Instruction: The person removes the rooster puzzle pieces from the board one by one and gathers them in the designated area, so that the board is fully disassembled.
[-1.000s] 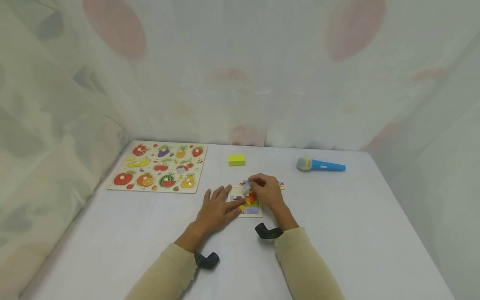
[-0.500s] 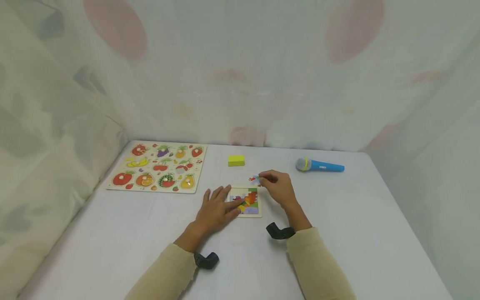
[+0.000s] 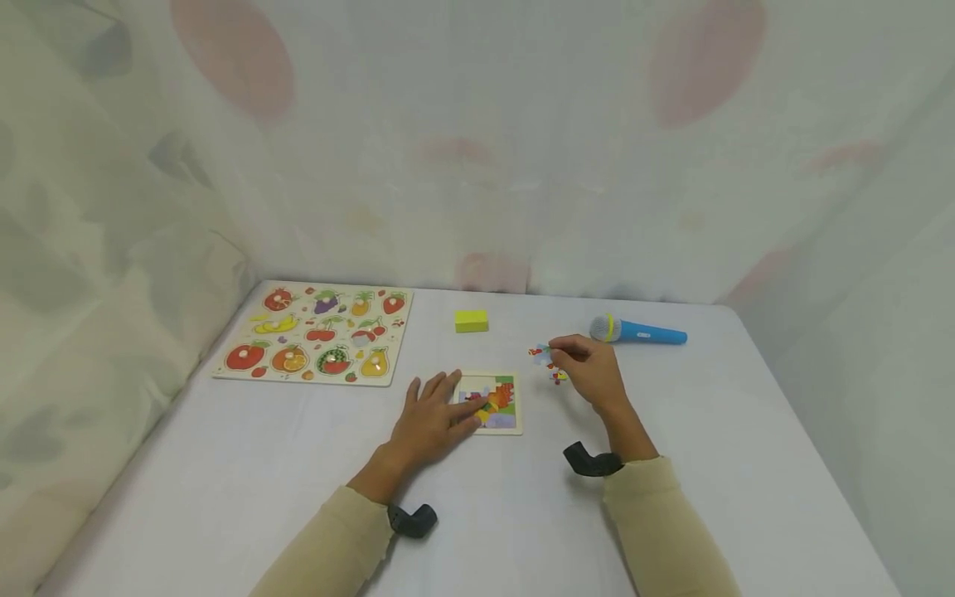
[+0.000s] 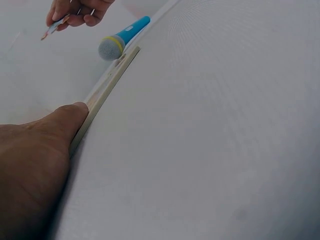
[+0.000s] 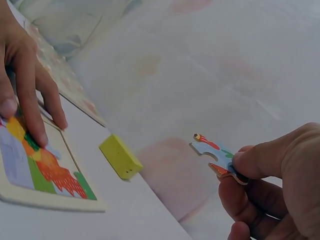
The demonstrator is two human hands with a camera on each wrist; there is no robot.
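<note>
Moved right since a second ago: right hand (image 3: 589,373) plus light-blue puzzle piece (image 5: 220,156), pinched between thumb and fingers, held up off the table and right of the small puzzle tray (image 5: 55,202). Left hand (image 3: 425,423) spread out, fingers resting on the partly filled tray, gripping nothing. Tucked by the right hand, another colourful piece (image 3: 558,378). Beyond: yellow block (image 3: 472,322) centre, blue microphone (image 3: 645,332) far right, fruit board (image 3: 294,335) far left.
</note>
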